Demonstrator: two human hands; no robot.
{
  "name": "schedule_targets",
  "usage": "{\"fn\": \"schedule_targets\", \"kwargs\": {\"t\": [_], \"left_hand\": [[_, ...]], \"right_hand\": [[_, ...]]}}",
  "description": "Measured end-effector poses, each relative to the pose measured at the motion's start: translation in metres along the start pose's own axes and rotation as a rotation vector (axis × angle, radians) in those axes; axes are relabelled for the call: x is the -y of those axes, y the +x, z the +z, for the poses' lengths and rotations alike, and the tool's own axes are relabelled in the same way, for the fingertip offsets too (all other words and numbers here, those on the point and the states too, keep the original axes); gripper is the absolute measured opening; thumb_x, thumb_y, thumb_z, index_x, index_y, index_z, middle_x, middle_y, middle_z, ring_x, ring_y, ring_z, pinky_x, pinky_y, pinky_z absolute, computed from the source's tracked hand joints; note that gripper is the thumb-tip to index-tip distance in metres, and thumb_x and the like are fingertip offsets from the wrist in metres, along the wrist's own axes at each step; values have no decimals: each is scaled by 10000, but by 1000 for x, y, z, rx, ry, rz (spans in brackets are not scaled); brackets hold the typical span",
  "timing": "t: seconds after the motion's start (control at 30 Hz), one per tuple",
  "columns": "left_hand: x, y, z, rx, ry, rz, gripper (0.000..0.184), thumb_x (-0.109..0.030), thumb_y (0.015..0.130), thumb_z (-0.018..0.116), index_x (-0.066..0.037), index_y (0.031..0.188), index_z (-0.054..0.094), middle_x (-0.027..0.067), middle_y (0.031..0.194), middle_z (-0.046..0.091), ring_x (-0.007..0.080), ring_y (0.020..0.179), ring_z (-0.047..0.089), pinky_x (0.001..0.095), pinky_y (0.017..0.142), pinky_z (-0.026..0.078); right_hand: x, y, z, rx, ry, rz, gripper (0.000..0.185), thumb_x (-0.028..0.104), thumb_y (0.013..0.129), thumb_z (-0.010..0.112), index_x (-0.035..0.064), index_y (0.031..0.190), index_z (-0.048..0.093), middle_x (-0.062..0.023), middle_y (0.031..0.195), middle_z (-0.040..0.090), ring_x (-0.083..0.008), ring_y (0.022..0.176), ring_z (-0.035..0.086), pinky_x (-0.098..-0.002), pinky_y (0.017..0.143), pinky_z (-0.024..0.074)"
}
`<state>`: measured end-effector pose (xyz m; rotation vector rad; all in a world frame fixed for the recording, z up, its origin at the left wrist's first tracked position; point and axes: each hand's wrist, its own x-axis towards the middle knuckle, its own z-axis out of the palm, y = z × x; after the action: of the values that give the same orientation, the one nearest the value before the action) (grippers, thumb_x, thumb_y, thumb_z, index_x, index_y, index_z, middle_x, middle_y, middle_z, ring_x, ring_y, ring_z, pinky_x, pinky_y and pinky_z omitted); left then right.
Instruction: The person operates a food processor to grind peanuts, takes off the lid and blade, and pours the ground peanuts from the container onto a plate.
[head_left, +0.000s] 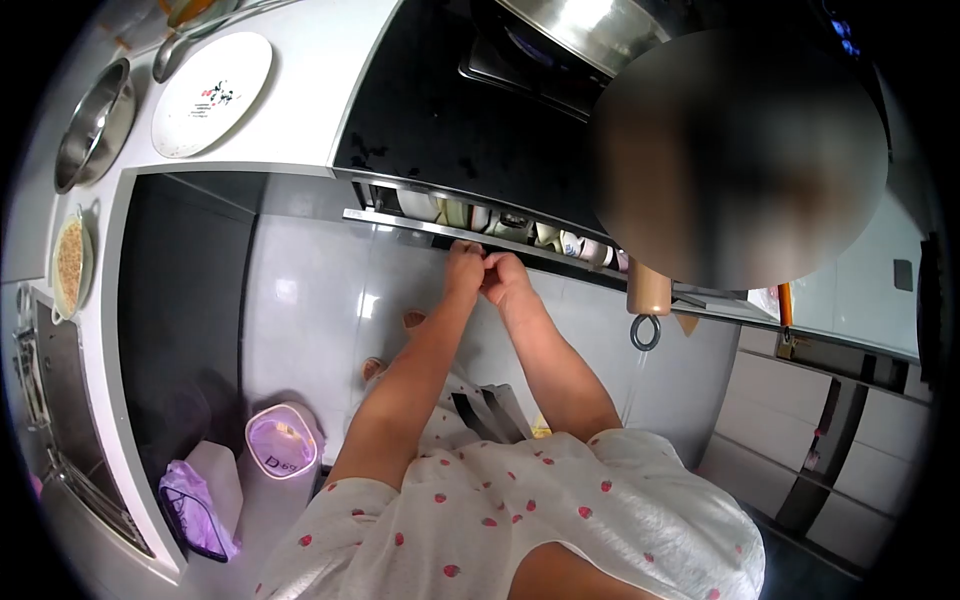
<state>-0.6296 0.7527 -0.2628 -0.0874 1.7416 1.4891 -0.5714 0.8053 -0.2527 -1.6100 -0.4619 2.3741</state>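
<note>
My left hand (465, 266) and my right hand (506, 275) are close together, just in front of the pulled-out drawer (400, 219) under the stove. The fingers of both hands are curled inward, and their fingertips nearly meet. Anything between them is too small or hidden to make out. Several jars and packets (512, 228) stand in a row inside the drawer, right beyond my fingers.
Above the drawer is a black cooktop (420, 100) with a steel pan (590, 30). A beige handle (650, 290) sticks out over the edge beside a blurred patch. On the left counter lie a white plate (215, 95), a steel bowl (97, 125) and a dish (72, 265). A bin (283, 440) stands below.
</note>
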Motion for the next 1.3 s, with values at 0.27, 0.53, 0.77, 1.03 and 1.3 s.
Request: {"fn": "schedule_targets", "kwargs": {"t": [0.27, 0.53, 0.77, 1.03, 1.3], "left_hand": [[1, 40, 18, 21, 84, 256, 75, 9, 775, 495, -25, 812, 550, 91, 758, 597, 173, 700, 566, 291, 632, 472], [-20, 33, 10, 103, 149, 285, 112, 46, 748, 444, -32, 774, 520, 79, 762, 586, 176, 725, 556, 290, 649, 472], [-23, 14, -8, 120, 119, 229, 100, -74, 777, 467, -51, 835, 544, 124, 835, 589, 239, 783, 559, 328, 716, 457], [-23, -104, -160, -411, -83, 245, 167, -81, 825, 422, -34, 873, 575, 109, 842, 600, 211, 790, 563, 307, 719, 449], [-37, -257, -328, -1241, -359, 403, 160, -93, 837, 417, -22, 869, 558, 127, 872, 573, 228, 817, 550, 314, 741, 438]], "right_hand": [[30, 16, 8, 45, -98, -40, 274, 21, 510, 468, 40, 781, 500, -98, 840, 520, -284, 808, 487, -416, 809, 384], [33, 12, 21, 44, -44, -118, 213, -41, 483, 459, 33, 680, 489, -74, 674, 493, -212, 632, 488, -335, 636, 379], [15, 12, 16, 155, -183, -148, 261, -6, 541, 447, 33, 782, 539, -70, 727, 535, -179, 649, 504, -246, 547, 377], [-123, -137, 123, 334, -488, -53, 305, 14, 818, 338, 12, 1050, 535, -80, 933, 563, -184, 860, 549, -281, 689, 474], [-280, -253, 208, 1121, -979, 227, 269, 13, 809, 345, -2, 1022, 509, -98, 955, 551, -185, 870, 549, -286, 764, 459]]}}
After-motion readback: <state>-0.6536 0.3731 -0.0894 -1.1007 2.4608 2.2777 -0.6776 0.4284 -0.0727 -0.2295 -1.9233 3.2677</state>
